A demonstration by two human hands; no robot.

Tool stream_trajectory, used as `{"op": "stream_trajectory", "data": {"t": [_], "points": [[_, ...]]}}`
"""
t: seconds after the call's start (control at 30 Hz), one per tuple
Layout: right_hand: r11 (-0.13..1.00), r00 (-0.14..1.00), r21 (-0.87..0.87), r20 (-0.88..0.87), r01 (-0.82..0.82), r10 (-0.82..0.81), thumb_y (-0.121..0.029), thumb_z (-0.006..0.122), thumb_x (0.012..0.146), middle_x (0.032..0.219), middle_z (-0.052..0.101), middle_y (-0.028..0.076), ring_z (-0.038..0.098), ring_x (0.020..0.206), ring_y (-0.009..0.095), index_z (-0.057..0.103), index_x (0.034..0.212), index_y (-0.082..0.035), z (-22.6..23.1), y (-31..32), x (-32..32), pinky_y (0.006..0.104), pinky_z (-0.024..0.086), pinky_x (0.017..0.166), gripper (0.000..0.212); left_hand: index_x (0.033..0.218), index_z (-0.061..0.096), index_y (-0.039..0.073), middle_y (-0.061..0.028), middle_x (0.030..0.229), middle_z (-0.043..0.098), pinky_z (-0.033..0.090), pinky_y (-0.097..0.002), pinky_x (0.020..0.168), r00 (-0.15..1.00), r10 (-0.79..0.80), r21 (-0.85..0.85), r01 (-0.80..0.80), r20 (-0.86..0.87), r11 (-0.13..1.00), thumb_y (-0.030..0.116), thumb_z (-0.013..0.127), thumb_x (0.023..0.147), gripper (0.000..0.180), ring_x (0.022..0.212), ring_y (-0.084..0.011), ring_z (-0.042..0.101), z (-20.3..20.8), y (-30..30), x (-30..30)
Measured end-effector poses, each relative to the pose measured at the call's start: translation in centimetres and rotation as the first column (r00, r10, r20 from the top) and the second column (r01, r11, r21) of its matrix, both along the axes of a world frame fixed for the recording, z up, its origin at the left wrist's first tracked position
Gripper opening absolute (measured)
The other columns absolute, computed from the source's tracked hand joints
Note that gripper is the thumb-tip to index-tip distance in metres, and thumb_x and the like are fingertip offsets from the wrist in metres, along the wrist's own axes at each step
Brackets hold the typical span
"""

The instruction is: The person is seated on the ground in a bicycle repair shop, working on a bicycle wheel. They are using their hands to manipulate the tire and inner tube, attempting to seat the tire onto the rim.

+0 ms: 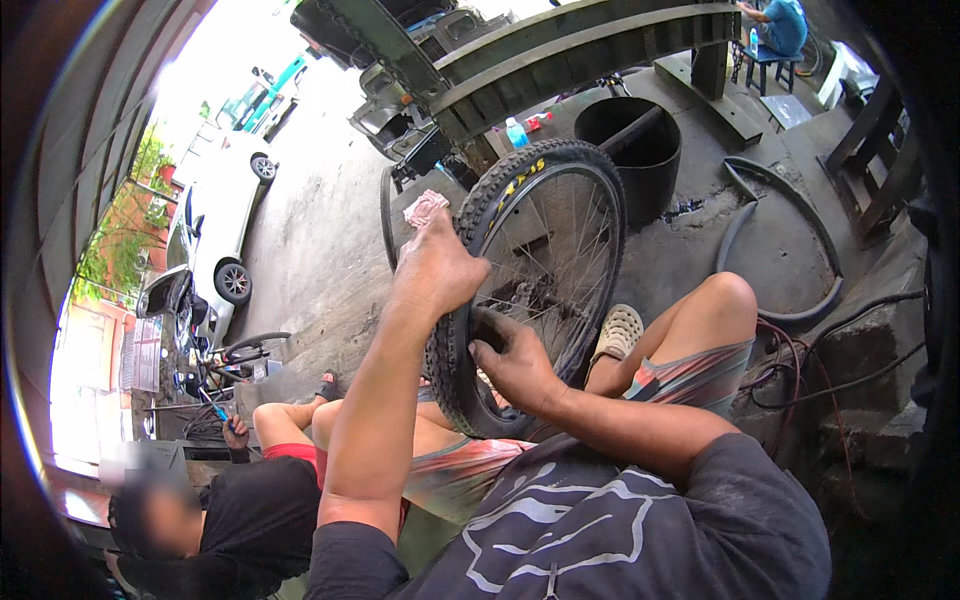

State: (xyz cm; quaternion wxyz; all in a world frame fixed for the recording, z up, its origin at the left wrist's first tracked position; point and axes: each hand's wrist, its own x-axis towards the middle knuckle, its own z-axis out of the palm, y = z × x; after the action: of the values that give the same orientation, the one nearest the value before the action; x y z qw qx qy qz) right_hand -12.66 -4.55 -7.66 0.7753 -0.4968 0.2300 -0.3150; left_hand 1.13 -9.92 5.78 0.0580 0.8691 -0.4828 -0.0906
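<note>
A bicycle wheel (540, 255) with a black knobby tire (487, 198) and yellow lettering stands upright between my knees. My left hand (440, 262) is closed on a crumpled pink-and-white cloth (427, 207), which sticks out past the fist. Its thumb side lies against the left part of the tire; the other fingers are mostly hidden. Lower down, my right hand (520, 365) curls at the tire's inner edge, thumb and fingers bent against the sidewall beside the rim. Spokes and the hub with its sprockets show behind the hands.
Beyond the wheel stand a dark bucket (655, 165), a blue bottle (516, 133) and a metal frame (590, 65). A loose tube (835, 255) and cables (800, 370) lie to the right. A person in black (255, 515) is close on my left; another bicycle (240, 355) and a white car (215, 230) are farther off.
</note>
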Motion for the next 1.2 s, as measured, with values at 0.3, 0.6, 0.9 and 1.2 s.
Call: {"op": "stream_trajectory", "data": {"t": [0.3,0.6,0.9,1.2], "points": [[0.680,0.894,0.596,0.388,-0.427,0.222,-0.014,0.075,0.099,0.118,0.077,0.007,0.072,0.115,0.024,0.073,0.133,-0.004,-0.1,-2.3,-0.2,0.0415,0.052,0.110,0.035,0.133,0.061,-0.011,-0.0378,0.130,0.074,0.055,-0.0543,0.113,0.984,-0.142,-0.072,0.135,-0.107,0.988,0.028,0.084,0.086,0.065,0.128,-0.0522,0.071,0.3,0.1,-0.2],[0.704,0.847,-0.498,-0.444,-0.505,0.293,-0.011,0.076,0.085,0.108,0.082,0.026,0.080,0.103,0.039,0.078,0.118,0.005,0.5,-4.8,-0.5,0.0474,0.063,0.094,0.037,0.169,0.041,0.002,-0.0338,0.131,0.075,0.053,-0.0567,0.115,0.996,-0.082,-0.105,0.084,0.025,0.991,0.015,0.078,0.087,0.091,0.127,-0.0534,0.070,-1.3,4.7,-2.2],[-0.285,0.947,-0.945,-0.068,-0.162,-0.313,-0.019,0.084,0.087,0.136,0.072,0.021,0.061,0.142,0.037,0.062,0.153,-0.008,9.4,-16.1,-2.3,0.0558,0.048,0.118,0.071,0.166,0.045,0.004,-0.0316,0.132,0.076,0.057,-0.0542,0.113,0.939,-0.253,-0.279,0.184,-0.234,0.942,0.011,0.083,0.080,0.094,0.130,-0.0487,0.071,-2.3,5.1,-0.3],[-0.324,0.716,-0.646,-0.674,-0.691,-0.183,-0.020,0.090,0.076,0.103,0.084,0.016,0.082,0.102,0.038,0.087,0.099,-0.011,13.1,-18.6,3.3,0.0499,0.065,0.090,0.024,0.143,0.063,0.002,-0.0295,0.129,0.077,0.058,-0.0564,0.105,0.992,-0.092,-0.364,0.055,-0.085,0.930,0.009,0.079,0.082,0.064,0.124,-0.0496,0.073,-3.5,7.7,-1.8]]}}
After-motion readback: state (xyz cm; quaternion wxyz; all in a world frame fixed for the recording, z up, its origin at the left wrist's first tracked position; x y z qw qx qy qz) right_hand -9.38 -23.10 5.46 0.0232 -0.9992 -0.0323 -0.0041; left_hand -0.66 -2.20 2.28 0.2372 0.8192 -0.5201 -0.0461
